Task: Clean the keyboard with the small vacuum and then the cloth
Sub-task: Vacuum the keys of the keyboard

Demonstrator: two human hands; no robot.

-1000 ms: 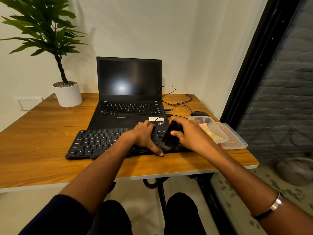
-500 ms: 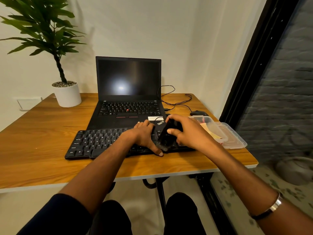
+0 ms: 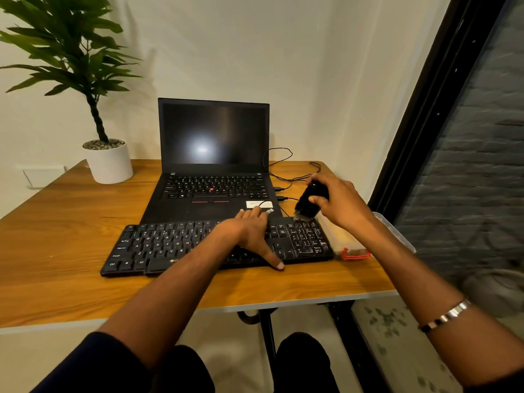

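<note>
Gripping the small black handheld vacuum above the flat black plastic keyboard's right end, the right hand is wrapped around it; the left hand lies flat, fingers spread, on the keyboard's right-centre keys.

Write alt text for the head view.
A person's right hand holds a small black vacuum, brush down, above the far right corner of a black keyboard, while the left hand rests on the keys. Behind it on the wooden desk stand an open laptop and a plant.
</note>
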